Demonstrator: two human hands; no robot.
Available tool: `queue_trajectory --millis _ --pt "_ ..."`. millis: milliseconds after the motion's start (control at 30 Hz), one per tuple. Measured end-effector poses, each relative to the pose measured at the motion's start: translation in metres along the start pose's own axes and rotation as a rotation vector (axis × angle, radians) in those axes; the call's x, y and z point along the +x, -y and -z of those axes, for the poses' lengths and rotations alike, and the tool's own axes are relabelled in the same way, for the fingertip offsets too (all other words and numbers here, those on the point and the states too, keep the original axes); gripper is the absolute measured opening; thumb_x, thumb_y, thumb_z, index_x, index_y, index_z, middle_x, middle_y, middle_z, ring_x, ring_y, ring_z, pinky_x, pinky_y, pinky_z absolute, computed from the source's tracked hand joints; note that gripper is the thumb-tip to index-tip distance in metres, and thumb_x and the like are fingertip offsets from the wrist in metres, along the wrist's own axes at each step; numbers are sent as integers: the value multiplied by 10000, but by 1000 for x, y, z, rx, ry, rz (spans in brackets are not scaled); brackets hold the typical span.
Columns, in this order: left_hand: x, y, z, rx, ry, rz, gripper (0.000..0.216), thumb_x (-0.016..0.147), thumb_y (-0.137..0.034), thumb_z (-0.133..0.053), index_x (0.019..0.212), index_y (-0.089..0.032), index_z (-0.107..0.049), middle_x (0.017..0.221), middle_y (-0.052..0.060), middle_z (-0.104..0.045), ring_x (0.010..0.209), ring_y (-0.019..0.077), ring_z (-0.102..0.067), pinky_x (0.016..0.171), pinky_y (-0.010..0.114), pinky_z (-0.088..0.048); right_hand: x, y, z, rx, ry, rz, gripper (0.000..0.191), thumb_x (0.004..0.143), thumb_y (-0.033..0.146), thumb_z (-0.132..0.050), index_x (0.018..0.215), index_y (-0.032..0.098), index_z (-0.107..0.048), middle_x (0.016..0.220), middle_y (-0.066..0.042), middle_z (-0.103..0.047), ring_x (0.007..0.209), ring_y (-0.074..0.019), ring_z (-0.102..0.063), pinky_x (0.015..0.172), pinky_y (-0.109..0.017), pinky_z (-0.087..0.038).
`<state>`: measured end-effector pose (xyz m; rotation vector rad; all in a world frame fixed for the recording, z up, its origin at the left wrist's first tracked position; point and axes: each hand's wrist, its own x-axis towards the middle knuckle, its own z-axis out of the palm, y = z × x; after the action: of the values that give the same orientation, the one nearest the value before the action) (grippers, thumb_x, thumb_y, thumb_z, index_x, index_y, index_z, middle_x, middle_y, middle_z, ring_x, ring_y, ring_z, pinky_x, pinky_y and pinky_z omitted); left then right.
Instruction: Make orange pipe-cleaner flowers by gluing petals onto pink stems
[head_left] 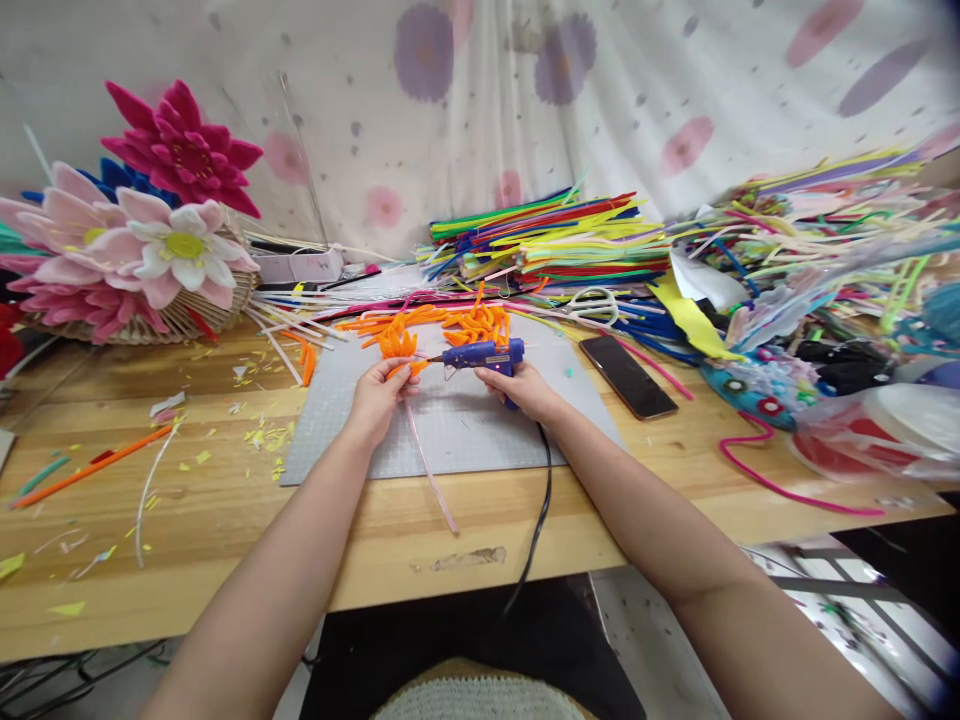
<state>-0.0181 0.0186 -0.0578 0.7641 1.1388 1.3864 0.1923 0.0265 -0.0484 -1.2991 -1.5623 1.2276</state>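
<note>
My left hand (384,392) pinches an orange pipe-cleaner flower piece (397,340) above the grey cutting mat (345,430). A thin pale pink stick (431,468) slants down from that hand toward the table's front. In my right hand (525,388) is a blue hot glue gun (480,354), its nozzle pointing left at the orange piece close to my left fingertips. Whether the nozzle touches it I cannot tell. The gun's black cord (545,490) drops over the table edge. More orange pipe-cleaner petals (480,325) lie at the mat's far side.
Bundles of coloured pipe cleaners (555,240) line the back. White-handled scissors (592,306) and a phone (628,376) lie right of the mat. Finished fuzzy flowers (184,245) stand at the left, with yellow scraps (266,435) before them. A plastic-wrapped tub (885,430) sits far right.
</note>
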Motion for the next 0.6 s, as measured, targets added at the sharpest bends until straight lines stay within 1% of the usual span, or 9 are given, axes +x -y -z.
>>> queue_trajectory --millis 100,300,500,600 --pt "0 0 0 2 9 7 197 608 -159 -707 783 -119 -624 650 -2 -621 551 74 -568 530 198 -452 -1 1 -1 -35 10 -1 421 619 573 -636 644 170 -520 503 36 -475 440 -69 -400 436 -229 -329" --pt "1 0 1 -12 10 14 178 612 -147 -695 772 -123 -620 632 -13 -614 539 69 -564 519 188 -449 3 -3 2 -43 -34 -28 413 621 570 -636 625 179 -500 507 37 -469 421 -67 -386 415 -231 -313" --pt "1 0 0 2 6 14 181 616 -152 -696 778 -121 -622 634 -7 -618 539 71 -564 523 193 -453 0 0 0 -26 10 14 397 617 550 -646 646 174 -524 544 26 -496 458 -70 -403 446 -233 -330" --pt "0 0 0 0 17 14 179 617 -150 -693 779 -120 -623 638 -4 -624 541 70 -567 521 189 -454 0 0 0 -54 -5 8 396 618 551 -644 650 172 -530 540 27 -494 463 -72 -407 452 -232 -329"
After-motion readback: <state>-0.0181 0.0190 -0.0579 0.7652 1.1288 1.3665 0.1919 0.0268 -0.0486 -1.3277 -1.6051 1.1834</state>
